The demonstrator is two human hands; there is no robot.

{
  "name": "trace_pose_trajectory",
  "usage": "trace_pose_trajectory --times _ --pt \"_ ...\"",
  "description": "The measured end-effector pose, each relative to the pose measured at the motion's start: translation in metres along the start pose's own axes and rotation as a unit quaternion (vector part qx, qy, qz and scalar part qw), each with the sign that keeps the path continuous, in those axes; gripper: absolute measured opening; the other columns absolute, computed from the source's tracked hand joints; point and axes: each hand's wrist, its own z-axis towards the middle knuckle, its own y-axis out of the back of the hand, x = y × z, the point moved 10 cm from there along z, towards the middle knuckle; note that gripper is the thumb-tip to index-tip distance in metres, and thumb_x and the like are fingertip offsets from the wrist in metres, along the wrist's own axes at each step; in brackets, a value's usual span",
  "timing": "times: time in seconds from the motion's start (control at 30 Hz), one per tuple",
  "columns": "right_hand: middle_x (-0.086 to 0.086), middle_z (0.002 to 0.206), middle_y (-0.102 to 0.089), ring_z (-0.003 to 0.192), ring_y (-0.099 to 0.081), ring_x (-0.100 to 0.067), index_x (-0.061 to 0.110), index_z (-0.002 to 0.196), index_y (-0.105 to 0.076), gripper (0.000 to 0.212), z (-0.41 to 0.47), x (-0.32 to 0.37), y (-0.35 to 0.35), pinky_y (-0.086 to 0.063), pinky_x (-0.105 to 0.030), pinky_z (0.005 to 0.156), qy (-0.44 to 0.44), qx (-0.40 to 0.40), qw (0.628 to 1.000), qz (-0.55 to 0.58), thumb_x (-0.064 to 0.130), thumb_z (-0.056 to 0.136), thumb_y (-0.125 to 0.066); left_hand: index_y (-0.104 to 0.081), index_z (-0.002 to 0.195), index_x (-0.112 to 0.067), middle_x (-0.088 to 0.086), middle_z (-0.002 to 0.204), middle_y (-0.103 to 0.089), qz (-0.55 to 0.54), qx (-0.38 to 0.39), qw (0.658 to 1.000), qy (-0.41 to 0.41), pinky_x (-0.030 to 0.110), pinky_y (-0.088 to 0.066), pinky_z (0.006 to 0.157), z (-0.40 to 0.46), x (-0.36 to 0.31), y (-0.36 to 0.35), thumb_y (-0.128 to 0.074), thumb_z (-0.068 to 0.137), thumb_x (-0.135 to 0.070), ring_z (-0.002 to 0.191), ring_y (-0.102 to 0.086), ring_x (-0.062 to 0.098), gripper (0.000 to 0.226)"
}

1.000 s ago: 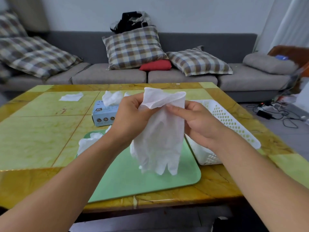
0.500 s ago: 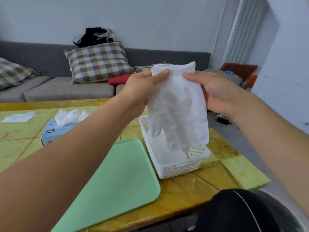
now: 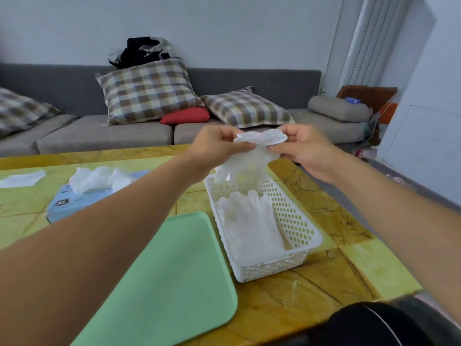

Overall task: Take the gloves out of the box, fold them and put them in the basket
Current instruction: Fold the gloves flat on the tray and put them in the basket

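A white perforated basket (image 3: 287, 221) holds white gloves (image 3: 249, 221). Left of the basket lie a mint-green tray (image 3: 162, 283) and a pale blue box (image 3: 82, 198). Behind the basket, brown-and-cream checked cushions (image 3: 147, 93) and a red cushion (image 3: 185, 116) sit on a grey sofa (image 3: 99, 133).

Your left forearm (image 3: 104, 236) hides the near right part of the glove box (image 3: 74, 199), the green tray (image 3: 159, 283) beside that box runs off the bottom edge, and the held glove (image 3: 249, 156) is motion-blurred.

Single head-worn wide-angle view, looking forward and down from close above the table (image 3: 324, 290) toward the sofa (image 3: 104, 131) beyond.
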Motion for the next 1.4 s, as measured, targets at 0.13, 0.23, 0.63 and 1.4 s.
trace_pose_trajectory --times 0.13,0.23,0.63,1.4 --pt "-0.007 0.091 -0.077 0.080 -0.068 -0.009 0.007 0.093 -0.072 0.011 -0.040 -0.059 -0.028 -0.054 -0.029 0.080 -0.004 0.129 0.973 -0.190 0.001 0.085 -0.078 -0.079 0.089 -0.013 0.003 0.085 -0.077 0.195 0.121 0.973 -0.032 0.023 -0.050 0.073 -0.032 0.057 -0.041 -0.088 0.076 -0.016 0.070 -0.061 0.006 0.016" --pt "0.007 0.085 -0.073 0.080 -0.065 -0.003 0.018 0.086 -0.072 0.007 -0.066 -0.073 -0.051 -0.051 -0.026 0.077 0.045 0.216 0.903 -0.370 0.012 0.084 -0.077 -0.079 0.092 -0.017 -0.010 0.083 -0.074 0.338 0.208 0.914 -0.090 0.014 -0.051 0.072 -0.060 0.071 -0.070 -0.087 0.077 -0.021 0.071 -0.063 -0.003 0.017" --pt "0.028 0.078 -0.069 0.084 -0.064 0.002 0.033 0.090 -0.079 0.022 -0.061 -0.056 -0.060 -0.050 -0.022 0.079 -0.093 0.341 0.806 -0.475 0.054 0.082 -0.077 -0.077 0.090 -0.021 -0.009 0.089 -0.076 0.443 0.330 0.832 -0.051 0.033 -0.055 0.087 -0.083 0.053 -0.107 -0.067 0.090 -0.033 0.088 -0.068 0.008 0.016" --pt "-0.001 0.128 -0.065 0.111 -0.062 -0.022 0.019 0.134 -0.063 0.050 -0.036 0.026 -0.228 -0.052 -0.037 0.094 0.052 0.289 0.809 -0.510 0.041 0.090 -0.074 -0.074 0.098 -0.028 -0.013 0.094 -0.071 0.473 0.081 0.877 -0.009 0.028 -0.052 0.084 -0.119 0.066 0.116 -0.066 0.093 -0.025 0.088 -0.065 0.006 0.009"
